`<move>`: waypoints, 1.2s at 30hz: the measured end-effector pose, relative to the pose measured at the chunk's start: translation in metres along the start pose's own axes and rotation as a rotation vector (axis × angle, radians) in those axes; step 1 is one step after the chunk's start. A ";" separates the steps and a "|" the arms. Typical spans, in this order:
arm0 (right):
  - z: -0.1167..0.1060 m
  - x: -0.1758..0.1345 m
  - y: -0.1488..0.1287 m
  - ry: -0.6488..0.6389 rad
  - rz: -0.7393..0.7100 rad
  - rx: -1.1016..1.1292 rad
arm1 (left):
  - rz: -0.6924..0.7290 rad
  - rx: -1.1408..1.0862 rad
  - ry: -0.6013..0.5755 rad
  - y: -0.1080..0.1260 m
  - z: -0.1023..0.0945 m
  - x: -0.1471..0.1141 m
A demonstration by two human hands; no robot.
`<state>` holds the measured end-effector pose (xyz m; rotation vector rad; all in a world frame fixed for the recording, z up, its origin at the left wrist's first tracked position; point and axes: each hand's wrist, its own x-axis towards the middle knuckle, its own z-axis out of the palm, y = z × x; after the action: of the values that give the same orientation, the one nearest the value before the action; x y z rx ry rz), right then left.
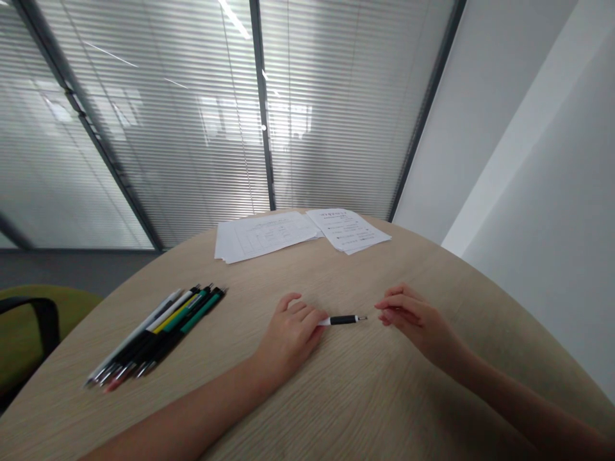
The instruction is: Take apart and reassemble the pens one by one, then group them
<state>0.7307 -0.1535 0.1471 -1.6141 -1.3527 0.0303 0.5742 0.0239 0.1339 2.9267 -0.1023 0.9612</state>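
My left hand point(291, 333) rests low over the table, its fingers closed around a pen point(343, 319). The pen's white barrel is mostly hidden under those fingers. Its black grip and silver tip stick out to the right, lying nearly level. Just beyond the tip is my right hand point(416, 323), apart from the pen. The fingers of that hand are bent and close together, with a small gap at the tips, and I see nothing between them. To the left, several pens point(163, 336) with white, yellow, green and black barrels lie side by side in a slanted bundle.
Printed sheets point(266, 235) lie at the far side of the round wooden table point(269, 419), with more sheets point(348, 229) to their right. A green chair point(24, 339) with a black armrest stands at the left. Behind are glass panels with blinds point(202, 147) and a white wall point(538, 192).
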 end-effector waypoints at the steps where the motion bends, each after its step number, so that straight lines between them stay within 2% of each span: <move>1: 0.001 0.000 0.000 0.015 0.035 0.079 | 0.002 -0.003 0.000 0.000 0.000 0.000; 3: 0.002 0.000 0.001 0.031 0.092 0.184 | 0.005 -0.003 0.001 -0.001 0.001 -0.001; 7: 0.006 -0.001 -0.002 0.088 0.190 0.185 | 0.020 0.007 0.008 0.000 0.000 -0.001; 13: 0.012 -0.006 -0.008 0.125 0.243 0.286 | 0.069 0.025 0.034 0.001 0.000 -0.001; 16: 0.014 -0.006 -0.007 0.119 0.192 0.301 | 0.067 0.023 0.025 0.000 0.001 -0.001; 22: 0.017 -0.008 -0.003 0.079 0.029 0.151 | 0.061 0.021 0.017 0.000 0.001 -0.001; 28: 0.023 -0.013 -0.004 0.017 -0.052 0.054 | 0.080 0.029 0.030 0.001 0.002 -0.001; 36: 0.026 -0.014 -0.005 0.058 -0.157 -0.127 | 0.144 0.051 0.087 0.004 0.002 0.000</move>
<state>0.7070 -0.1481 0.1300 -1.5955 -1.4572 -0.1990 0.5752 0.0201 0.1330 2.9524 -0.2918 1.1253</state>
